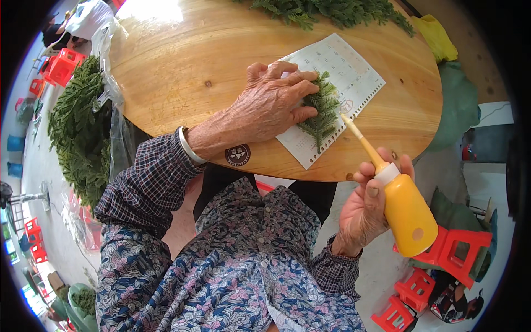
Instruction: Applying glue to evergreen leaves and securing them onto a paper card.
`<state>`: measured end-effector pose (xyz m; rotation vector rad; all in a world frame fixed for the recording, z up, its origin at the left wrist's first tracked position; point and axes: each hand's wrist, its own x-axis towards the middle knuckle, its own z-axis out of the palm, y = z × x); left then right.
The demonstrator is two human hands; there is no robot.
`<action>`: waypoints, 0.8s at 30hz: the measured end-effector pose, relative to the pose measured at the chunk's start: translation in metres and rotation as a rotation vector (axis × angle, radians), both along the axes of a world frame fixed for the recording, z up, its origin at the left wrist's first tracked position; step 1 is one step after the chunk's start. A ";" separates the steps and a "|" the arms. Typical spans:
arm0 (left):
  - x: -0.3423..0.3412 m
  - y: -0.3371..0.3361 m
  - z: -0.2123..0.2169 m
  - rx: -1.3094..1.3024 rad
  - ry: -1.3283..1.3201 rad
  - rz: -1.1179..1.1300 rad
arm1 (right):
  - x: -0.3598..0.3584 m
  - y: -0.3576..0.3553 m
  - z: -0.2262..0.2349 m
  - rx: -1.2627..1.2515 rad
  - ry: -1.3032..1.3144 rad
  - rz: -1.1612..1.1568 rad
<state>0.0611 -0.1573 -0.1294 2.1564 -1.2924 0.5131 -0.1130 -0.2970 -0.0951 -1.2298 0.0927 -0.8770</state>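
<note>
A short green fir sprig (322,113) lies on a white printed calendar sheet (354,61) with a row of holes along one edge. My left hand (271,102) reaches over from the left, its thumb and fingers closed on the sprig's left side. In my right hand (368,207), beyond the table's near edge, is a yellow squeeze bottle (408,213) with a white collar and a long thin nozzle. The bottle tilts up and left. Its nozzle tip (344,117) is beside the sprig's right side, over the sheet; whether it touches, I cannot tell.
The round wooden table (177,72) carries more fir branches (332,11) at its far edge. A bundle of greenery (80,133) with clear plastic stands at the left. Red stools (464,252) are at the lower right; a yellow cloth (437,39) is at the far right.
</note>
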 end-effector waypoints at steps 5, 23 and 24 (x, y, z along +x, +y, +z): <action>0.000 0.000 -0.001 -0.003 -0.016 0.001 | 0.002 -0.009 -0.001 -0.145 0.019 0.058; -0.001 -0.001 0.001 0.000 0.023 -0.004 | 0.018 -0.014 -0.018 -0.093 -0.056 0.154; -0.002 0.000 0.003 0.016 0.045 0.000 | 0.018 -0.014 -0.017 -0.099 -0.042 0.131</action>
